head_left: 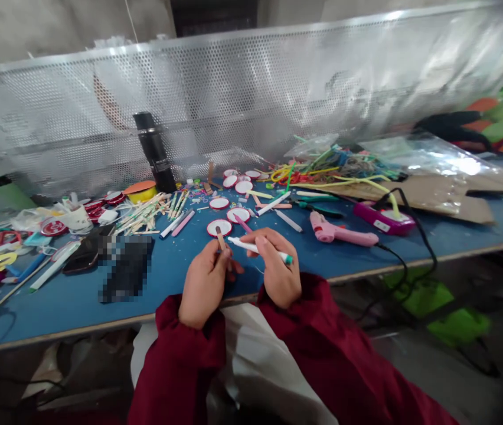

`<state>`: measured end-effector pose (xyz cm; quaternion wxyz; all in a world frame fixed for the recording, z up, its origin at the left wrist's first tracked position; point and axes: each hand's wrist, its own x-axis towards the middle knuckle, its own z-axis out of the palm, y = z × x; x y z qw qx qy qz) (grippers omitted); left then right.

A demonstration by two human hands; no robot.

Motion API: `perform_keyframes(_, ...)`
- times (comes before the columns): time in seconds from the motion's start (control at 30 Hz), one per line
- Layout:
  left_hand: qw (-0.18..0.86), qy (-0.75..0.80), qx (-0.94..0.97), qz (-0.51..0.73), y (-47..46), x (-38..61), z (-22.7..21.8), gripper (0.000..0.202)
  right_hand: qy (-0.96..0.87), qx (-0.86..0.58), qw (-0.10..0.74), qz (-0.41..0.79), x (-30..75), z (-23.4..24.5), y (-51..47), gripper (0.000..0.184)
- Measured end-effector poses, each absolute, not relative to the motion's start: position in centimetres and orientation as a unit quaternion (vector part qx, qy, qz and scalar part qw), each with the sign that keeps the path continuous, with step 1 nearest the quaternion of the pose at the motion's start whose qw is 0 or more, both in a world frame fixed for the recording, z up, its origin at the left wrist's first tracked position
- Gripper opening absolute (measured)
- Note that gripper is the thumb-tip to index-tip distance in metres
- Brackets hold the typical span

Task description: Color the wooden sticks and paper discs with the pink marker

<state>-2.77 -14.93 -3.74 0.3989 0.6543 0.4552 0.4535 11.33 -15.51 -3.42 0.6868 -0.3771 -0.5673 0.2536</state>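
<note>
My left hand [205, 280] pinches a small brown wooden stick [220, 237] upright between thumb and fingers, near the front edge of the blue table. In my right hand [278, 265] is a white marker pen [260, 249] with a green end, its tip pointing left toward the stick. Whether the tip touches the stick I cannot tell. Just beyond my hands lie round white discs with red rims, the nearest one a disc [219, 228] behind the stick. A pink pen [241, 223] lies beside it, partly behind my right hand.
At right lie a pink hot glue gun [342, 230] with a cord and a purple box [384, 218]. A black bottle [156, 153] stands at the back, near a pile of sticks [143, 215]. Left are a phone [85, 254] and clutter. Perforated metal mesh [234, 100] backs the table.
</note>
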Motion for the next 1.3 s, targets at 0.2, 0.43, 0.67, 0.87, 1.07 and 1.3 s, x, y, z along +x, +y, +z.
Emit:
perform_keyframes(0.2, 0.379, 0.450, 0.653, 0.477, -14.8, -2.7, -3.9, 0.020, -0.614, -0.417, 0.653, 0.150, 11.0, -3.6, -16.0, 0.030)
perform_keyframes(0.43, 0.356, 0.441, 0.672, 0.476, -14.9, -2.8, -4.0, 0.017, -0.632, -0.440, 0.632, 0.085, 10.8, -4.0, -15.7, 0.013)
perform_keyframes(0.67, 0.353, 0.443, 0.681, 0.464, -15.0, -2.9, -4.4, 0.018, -0.644, -0.407, 0.643, 0.069, 10.8, -4.1, -15.7, 0.011)
perform_keyframes(0.87, 0.356, 0.452, 0.671, 0.467, -15.0, -2.8, -4.5, 0.020, -0.611, -0.434, 0.661, 0.050, 10.6, -4.2, -15.9, 0.012)
perform_keyframes(1.07, 0.343, 0.457, 0.681, 0.458, -15.2, -2.8, -4.3, 0.016, -0.632, -0.410, 0.658, 0.018, 10.6, -4.3, -15.8, 0.013)
perform_keyframes(1.3, 0.315, 0.468, 0.690, 0.453, -15.3, -2.8, -4.2, 0.018, -0.642, -0.401, 0.653, 0.020, 10.6, -4.5, -15.6, 0.012)
